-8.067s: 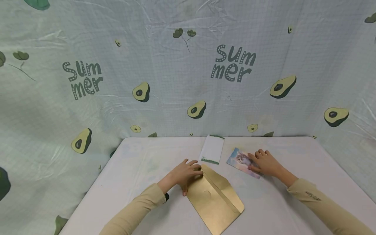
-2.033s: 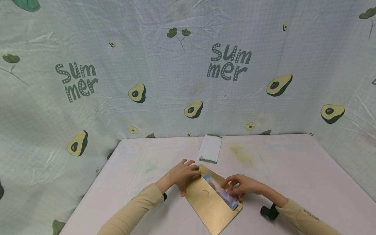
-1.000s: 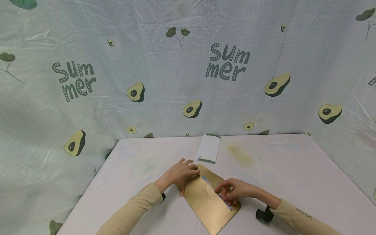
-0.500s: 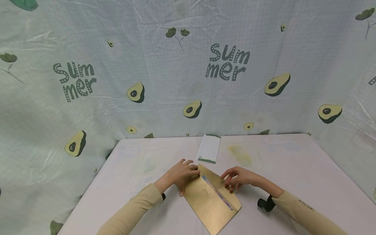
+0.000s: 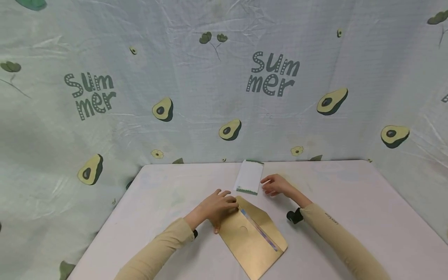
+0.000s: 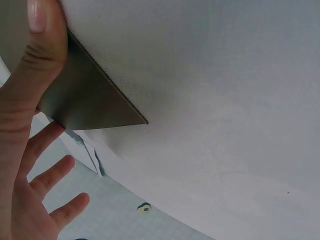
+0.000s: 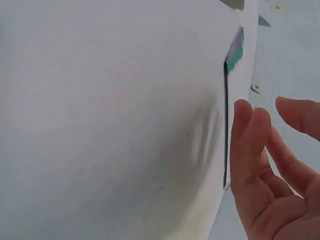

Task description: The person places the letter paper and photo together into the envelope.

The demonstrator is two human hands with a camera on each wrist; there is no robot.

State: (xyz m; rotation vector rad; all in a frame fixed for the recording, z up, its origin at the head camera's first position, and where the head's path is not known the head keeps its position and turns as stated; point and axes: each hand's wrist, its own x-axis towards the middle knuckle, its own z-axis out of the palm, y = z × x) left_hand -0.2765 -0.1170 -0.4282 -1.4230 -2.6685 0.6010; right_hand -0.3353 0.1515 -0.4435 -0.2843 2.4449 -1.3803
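On the table lies a gold envelope (image 5: 241, 237) with its flap folded open. A thin blue-and-purple strip of the picture card (image 5: 259, 230) shows at its mouth; the rest of the card is hidden inside. My left hand (image 5: 217, 208) holds the upper left corner of the envelope (image 6: 95, 100), thumb along one edge and fingers at the other. Beyond it lies a white sheet (image 5: 249, 177) with green borders. Beside the right edge of that sheet hovers my right hand (image 5: 277, 184), fingers loosely bent and nothing between them.
The table (image 5: 336, 202) has a pale cover. A hanging sheet (image 5: 196, 77) printed with avocados and lettering rises along its far edge and sides. A black wrist camera (image 5: 295, 216) sits under the right sleeve.
The picture card went from the table into the envelope, pushed deeper by my right hand. That hand then let go and moved away, up to the white sheet. My left hand stayed on the envelope.
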